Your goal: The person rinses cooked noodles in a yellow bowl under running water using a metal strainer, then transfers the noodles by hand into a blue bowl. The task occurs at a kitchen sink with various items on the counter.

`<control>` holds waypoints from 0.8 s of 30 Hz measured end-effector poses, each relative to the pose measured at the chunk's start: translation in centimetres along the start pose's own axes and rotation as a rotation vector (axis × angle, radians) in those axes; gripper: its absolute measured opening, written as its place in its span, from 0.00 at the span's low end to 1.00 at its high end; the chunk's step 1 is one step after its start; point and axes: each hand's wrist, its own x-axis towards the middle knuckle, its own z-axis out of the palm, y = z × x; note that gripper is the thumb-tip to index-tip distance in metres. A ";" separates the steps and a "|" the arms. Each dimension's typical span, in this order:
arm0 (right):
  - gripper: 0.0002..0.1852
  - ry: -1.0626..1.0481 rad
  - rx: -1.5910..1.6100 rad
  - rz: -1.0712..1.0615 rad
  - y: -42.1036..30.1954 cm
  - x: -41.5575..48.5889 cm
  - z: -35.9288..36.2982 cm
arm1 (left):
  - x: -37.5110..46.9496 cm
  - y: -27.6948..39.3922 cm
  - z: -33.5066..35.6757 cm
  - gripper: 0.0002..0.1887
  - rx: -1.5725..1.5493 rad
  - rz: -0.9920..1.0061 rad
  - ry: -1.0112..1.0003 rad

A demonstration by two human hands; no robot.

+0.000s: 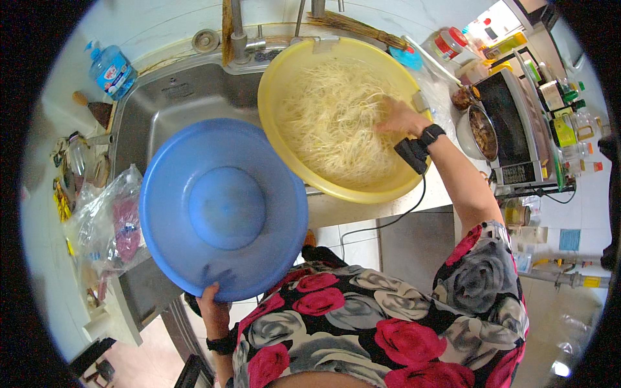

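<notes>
My left hand [213,306] grips the near rim of a blue plastic basin [170,213], thumb on top and fingers showing dark through the wall. The basin is tilted over the sink's near edge, and its bare round bottom shows. To its right, a large yellow plastic basin [271,109] stands partly over the sink and the counter. Pale, thin shreds [335,116], apparently of a vegetable, lie in water inside it. My right hand [400,119] reaches over the right side of this basin into the shreds; its fingertips are partly hidden among them.
Behind the blue basin lies a stainless steel sink [204,97] with a faucet [238,43]. A blue soap bottle [111,72] stands at the back left, a plastic bag [104,228] at left. On the right are a metal bowl of food [478,133] and a microwave oven [509,121].
</notes>
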 end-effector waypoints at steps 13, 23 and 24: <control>0.28 -0.314 0.809 0.033 -5.1 -2.9 1.5 | -0.1 0.0 0.6 0.31 0.009 0.024 0.029; 0.21 -0.123 0.671 0.004 -5.1 -1.9 -6.5 | -0.1 0.0 0.4 0.32 0.010 -0.003 0.020; 0.21 -0.048 0.524 -0.046 -2.1 -0.7 -5.3 | 0.1 -0.1 0.4 0.33 0.009 0.006 0.010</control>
